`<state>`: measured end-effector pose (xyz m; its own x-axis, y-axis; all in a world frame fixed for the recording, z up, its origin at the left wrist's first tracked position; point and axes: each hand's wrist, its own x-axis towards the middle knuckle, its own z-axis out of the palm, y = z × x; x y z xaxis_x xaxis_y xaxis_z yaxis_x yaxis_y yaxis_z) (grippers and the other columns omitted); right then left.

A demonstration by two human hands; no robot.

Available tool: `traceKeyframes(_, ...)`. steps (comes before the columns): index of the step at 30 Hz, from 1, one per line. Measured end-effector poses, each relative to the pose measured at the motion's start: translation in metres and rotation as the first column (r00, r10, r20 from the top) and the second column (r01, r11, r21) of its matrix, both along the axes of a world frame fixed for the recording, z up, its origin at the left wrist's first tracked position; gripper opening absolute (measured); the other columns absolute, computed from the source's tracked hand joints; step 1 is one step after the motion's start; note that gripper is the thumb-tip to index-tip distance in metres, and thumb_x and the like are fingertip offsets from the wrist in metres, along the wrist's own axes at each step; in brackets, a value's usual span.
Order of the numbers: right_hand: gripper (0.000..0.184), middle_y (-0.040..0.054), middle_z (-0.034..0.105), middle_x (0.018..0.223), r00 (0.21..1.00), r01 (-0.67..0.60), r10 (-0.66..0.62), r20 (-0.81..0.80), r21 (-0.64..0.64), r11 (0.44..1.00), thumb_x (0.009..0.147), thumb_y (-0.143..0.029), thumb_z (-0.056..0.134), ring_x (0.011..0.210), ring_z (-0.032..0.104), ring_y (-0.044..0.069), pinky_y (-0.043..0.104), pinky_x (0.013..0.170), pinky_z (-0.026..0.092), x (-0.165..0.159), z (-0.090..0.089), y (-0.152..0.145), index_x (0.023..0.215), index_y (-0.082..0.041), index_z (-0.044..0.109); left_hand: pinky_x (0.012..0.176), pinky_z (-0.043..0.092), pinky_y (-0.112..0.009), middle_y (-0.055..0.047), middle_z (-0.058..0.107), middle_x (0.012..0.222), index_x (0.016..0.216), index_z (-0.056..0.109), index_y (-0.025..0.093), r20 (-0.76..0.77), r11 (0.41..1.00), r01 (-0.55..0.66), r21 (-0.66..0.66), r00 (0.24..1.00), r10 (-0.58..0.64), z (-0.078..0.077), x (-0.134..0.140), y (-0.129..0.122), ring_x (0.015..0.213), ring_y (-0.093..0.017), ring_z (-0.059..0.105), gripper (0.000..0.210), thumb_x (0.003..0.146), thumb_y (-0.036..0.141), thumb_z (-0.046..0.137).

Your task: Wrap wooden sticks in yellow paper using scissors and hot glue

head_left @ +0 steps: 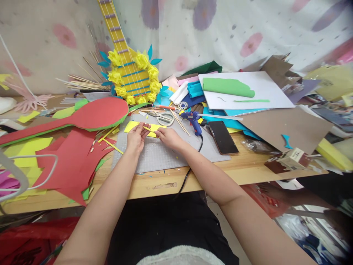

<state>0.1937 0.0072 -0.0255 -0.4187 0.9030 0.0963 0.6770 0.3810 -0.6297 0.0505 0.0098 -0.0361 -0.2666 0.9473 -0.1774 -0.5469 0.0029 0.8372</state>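
Note:
My left hand (135,138) and my right hand (169,137) are both closed, each pinching one end of a thin yellow strip (149,129) that looks like rolled or wrapped paper. Beneath it, a flat yellow sheet (131,127) lies on the grey cutting mat (160,156). Scissors (165,118) rest just beyond my fingers, beside several thin wooden sticks (181,124). To the right of my right hand is a blue glue gun (194,121), its black cord running over the table's front edge. More thin yellow sticks (114,146) lie left of my left hand.
A yellow guitar-shaped craft with paper flowers (131,79) leans on the back wall. On the left sits a red and green paddle-shaped piece (99,113) above red paper scraps (68,158). A phone (223,137), white board (264,90) and brown cardboard (289,127) lie rightward.

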Motion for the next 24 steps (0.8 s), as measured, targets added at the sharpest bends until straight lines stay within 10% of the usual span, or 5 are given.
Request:
traceKeyframes(7,0.027,0.0017,0.061,0.074,0.999,0.008,-0.008,-0.031,0.021,1.0,0.089,-0.035,0.04,0.065,0.05,0.011,0.02,0.061,0.03,0.001,-0.003,-0.001,0.089,-0.016,0.059,0.071,0.051,-0.021,-0.002,0.066,0.066,0.069,0.057,0.014,0.001,0.996,-0.079,-0.035,0.997,0.079,0.001,-0.004,0.002,0.071,-0.011,0.066,0.014,0.075,0.025,0.064)
traceKeyframes(16,0.024,0.0012,0.06,0.071,0.998,0.049,-0.049,-0.036,0.008,0.999,0.089,-0.027,0.039,0.063,0.048,0.01,0.02,0.061,0.03,0.003,0.0,-0.001,0.084,-0.015,0.059,0.077,0.051,-0.027,-0.011,0.069,0.09,0.083,0.061,0.011,0.053,0.97,0.242,-0.033,0.969,-0.241,0.009,-0.004,-0.006,0.087,-0.018,0.066,0.019,0.082,0.028,0.055)
traceKeyframes(24,0.029,-0.0017,0.055,0.064,0.992,-0.034,0.031,-0.121,-0.021,0.999,0.087,-0.035,0.04,0.061,0.046,0.009,0.02,0.059,0.03,0.004,-0.007,0.0,0.073,-0.015,0.057,0.073,0.051,-0.026,-0.004,0.066,0.068,0.069,0.057,0.011,-0.059,0.999,0.022,-0.035,0.998,-0.024,0.002,-0.004,-0.002,0.071,-0.014,0.067,0.013,0.072,0.021,0.066)
